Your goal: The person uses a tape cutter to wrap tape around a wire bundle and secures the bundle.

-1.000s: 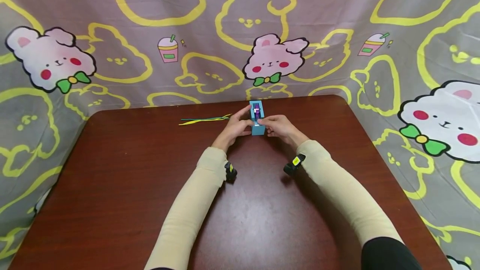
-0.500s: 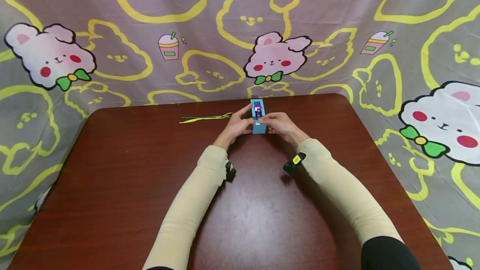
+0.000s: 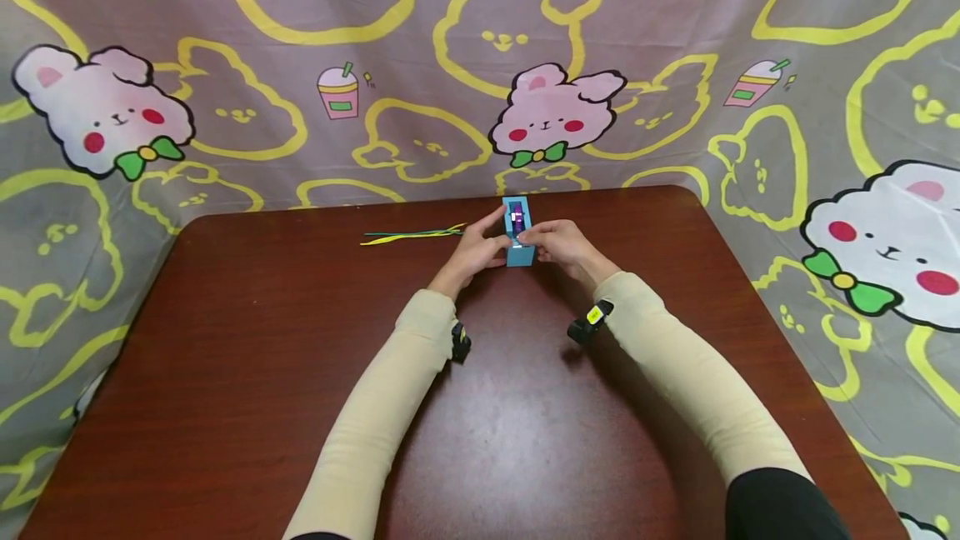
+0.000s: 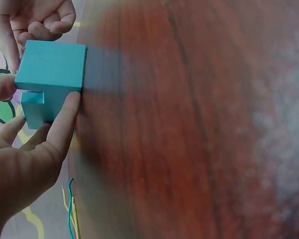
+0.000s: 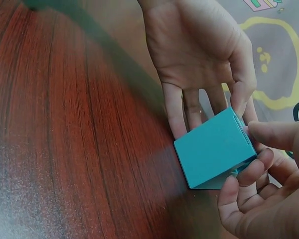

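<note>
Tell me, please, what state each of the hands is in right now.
Left hand: closed, holding the blue tape dispenser.
Right hand: fingers curled at its toothed edge; whether it pinches anything cannot be told.

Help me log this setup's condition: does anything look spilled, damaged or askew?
Nothing looks spilled or visibly damaged, including the exposed parts of the teal tape dispenser. The only mildly untidy spot is the yellow and green strands near the back edge of the table, beside the left hand: they lie loosely crossed, not neatly aligned.
</note>
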Demonstrator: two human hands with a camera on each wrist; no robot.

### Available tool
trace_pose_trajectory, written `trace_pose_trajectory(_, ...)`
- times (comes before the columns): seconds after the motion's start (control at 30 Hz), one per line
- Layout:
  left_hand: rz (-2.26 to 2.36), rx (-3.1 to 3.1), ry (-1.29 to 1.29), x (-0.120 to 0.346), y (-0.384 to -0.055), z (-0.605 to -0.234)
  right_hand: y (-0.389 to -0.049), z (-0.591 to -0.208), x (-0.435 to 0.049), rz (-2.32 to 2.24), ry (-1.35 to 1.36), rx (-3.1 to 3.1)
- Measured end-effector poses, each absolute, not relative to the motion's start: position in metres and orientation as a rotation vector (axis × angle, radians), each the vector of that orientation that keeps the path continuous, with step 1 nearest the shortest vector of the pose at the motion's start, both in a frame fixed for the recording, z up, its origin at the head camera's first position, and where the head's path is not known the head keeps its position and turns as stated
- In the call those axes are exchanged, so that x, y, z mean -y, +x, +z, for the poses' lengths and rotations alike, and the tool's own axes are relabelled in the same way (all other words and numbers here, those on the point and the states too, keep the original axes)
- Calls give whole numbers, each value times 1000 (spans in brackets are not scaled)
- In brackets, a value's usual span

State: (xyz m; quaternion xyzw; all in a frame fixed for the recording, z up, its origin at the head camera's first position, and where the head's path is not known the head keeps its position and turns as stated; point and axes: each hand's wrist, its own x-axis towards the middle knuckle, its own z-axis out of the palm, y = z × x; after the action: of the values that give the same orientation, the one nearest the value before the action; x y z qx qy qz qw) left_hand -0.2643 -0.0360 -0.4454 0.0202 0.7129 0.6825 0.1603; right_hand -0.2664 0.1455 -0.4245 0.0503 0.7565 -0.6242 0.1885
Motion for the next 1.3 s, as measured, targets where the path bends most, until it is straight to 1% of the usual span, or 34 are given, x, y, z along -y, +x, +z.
trace_pose_trajectory(0.33,1942,-2026,56,36,-266,-447,-263,-425,-144,-1799,162,-2134)
trace_pose_trajectory(0.77,1948,-2022,66,36,-265,-447,-266,-426,-147,-1925,337,-1856)
trace_pose_trajectory(1.0,1957,-2030,39,36,-265,-444,-271,-417,-147,-1846,242,-1969)
trace_pose_trajectory(1.3,1940,-2023,37,35,-265,-444,-269,-416,-147,-1811,214,-2006)
